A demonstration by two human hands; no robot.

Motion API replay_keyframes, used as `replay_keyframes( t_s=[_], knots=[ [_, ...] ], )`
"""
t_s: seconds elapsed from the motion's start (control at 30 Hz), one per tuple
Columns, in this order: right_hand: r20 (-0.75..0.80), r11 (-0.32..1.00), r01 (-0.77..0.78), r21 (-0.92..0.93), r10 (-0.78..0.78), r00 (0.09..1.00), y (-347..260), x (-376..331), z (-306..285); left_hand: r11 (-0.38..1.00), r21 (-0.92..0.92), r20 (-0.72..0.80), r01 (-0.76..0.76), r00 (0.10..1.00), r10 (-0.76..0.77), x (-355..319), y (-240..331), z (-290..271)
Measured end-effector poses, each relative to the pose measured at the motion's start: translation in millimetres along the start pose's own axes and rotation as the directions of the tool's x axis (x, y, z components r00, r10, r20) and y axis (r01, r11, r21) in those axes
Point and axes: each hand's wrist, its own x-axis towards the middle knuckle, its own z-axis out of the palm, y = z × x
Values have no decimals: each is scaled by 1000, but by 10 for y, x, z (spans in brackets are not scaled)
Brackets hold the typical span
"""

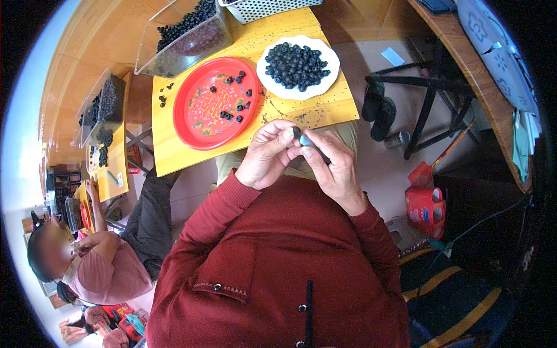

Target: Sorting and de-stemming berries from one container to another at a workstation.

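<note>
Both hands meet in front of my chest, just off the near edge of the yellow table (232,148). My left hand (267,153) pinches a small dark round piece (296,133) between thumb and fingers. My right hand (335,168) is closed on a small tool with a light blue end (305,140), held against that piece; the rest of the tool is mostly hidden by the fingers. Beyond my left hand lies a red round tray (188,124) with several dark round pieces. A white scalloped plate (285,93) beyond my hands is heaped with similar pieces.
A clear bin (203,49) of dark pieces stands at the far left, beside a white perforated basket (272,8). Dark crumbs litter the tabletop. On the left, another person (107,261) sits at a second yellow table (118,159). A red bag (425,211) stands right.
</note>
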Motion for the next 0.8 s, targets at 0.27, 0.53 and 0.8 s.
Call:
replay_keyframes(
  t_s=[0.27, 0.53, 0.8],
  knots=[
    [-34, 998, -12, 66, 14, 999, 22, -13, 16, 1000, 28, -39, 9, 999, -8, 15, 8, 39],
    [-186, 954, -250, 163, 279, 942, 230, -45, -129, 997, 83, 43, -8, 999, 4, -52, 56, 166],
    [-13, 968, -178, 180, 183, 983, 1, 30, 4, 999, 41, -82, 28, 996, -25, -41, 14, 114]
  ],
)
